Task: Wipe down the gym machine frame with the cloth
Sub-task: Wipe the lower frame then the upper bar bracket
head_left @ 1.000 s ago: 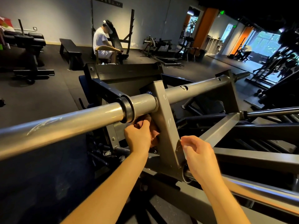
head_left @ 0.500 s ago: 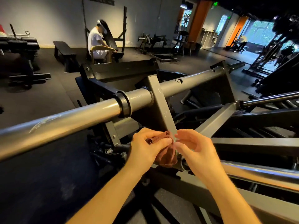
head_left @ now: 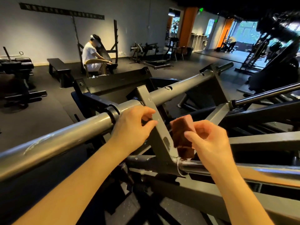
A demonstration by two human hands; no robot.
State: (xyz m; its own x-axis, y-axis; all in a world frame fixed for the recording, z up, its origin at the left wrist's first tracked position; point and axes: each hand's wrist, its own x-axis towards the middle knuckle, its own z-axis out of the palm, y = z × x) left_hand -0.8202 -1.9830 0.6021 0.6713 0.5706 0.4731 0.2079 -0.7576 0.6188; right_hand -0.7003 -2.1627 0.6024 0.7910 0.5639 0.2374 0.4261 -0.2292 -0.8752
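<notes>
A grey flat upright bar [head_left: 158,127] of the gym machine frame crosses a thick grey round tube [head_left: 65,137] in front of me. My left hand [head_left: 134,127] rests against the upright's left edge where it meets the tube, fingers curled, holding nothing I can see. My right hand [head_left: 209,142] grips a folded reddish-brown cloth [head_left: 181,135] just right of the upright, the cloth hanging down close to the bar's right face. A chrome rod [head_left: 243,169] runs right from the upright's foot, under my right hand.
Dark frame beams [head_left: 259,143] spread to the right and below. A person in white [head_left: 90,57] sits at a rack by the far wall, beside a black bench [head_left: 56,65]. Other machines stand at the far left [head_left: 14,75] and right [head_left: 276,54] on the dark floor.
The cloth has passed from my left hand to my right. It moved from the left of the upright, under the tube, to its right side. My left hand rose to the tube joint.
</notes>
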